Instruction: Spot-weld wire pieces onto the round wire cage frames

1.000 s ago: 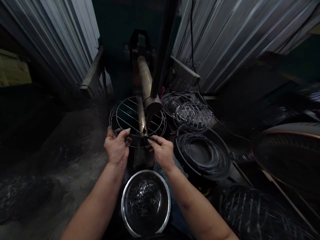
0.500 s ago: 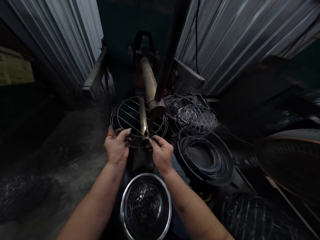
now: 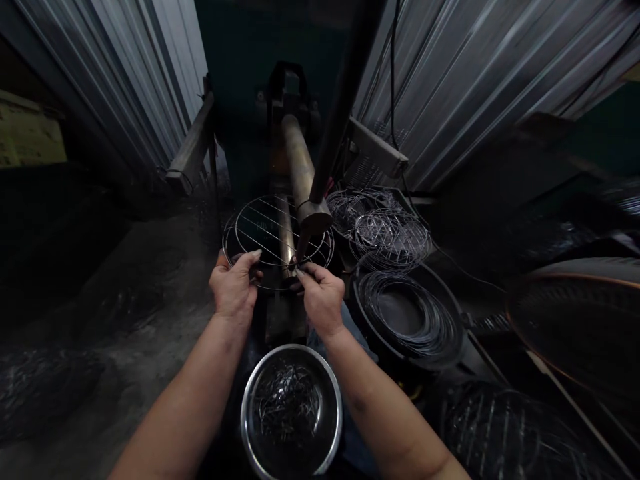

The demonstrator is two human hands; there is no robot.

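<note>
A round wire rack (image 3: 259, 237) with parallel bars lies between two brass-coloured cylinders of a machine. My left hand (image 3: 235, 285) grips its rim at the front left, thumb on top and fingers beneath. Close to the front rim, my right hand (image 3: 323, 297) is closed in a pinch beside a thin metal tip (image 3: 303, 245) that reaches down from the upper cylinder (image 3: 301, 167). What those fingertips hold is too small and dark to make out. The lower cylinder (image 3: 286, 233) passes under the rack.
Below my hands stands a shiny metal bowl (image 3: 337, 413) containing short wire pieces. To the right, a black basin (image 3: 450, 320) holds wire rings (image 3: 373, 303), with more wire racks (image 3: 393, 233) stacked behind. A dark bar (image 3: 345, 100) slants overhead. Corrugated panels (image 3: 465, 67) flank the machine.
The rack's front rim has shifted slightly upward, away from me, against the machine tip. My right fingertips have moved a little with it, and my left hand keeps its grip.
</note>
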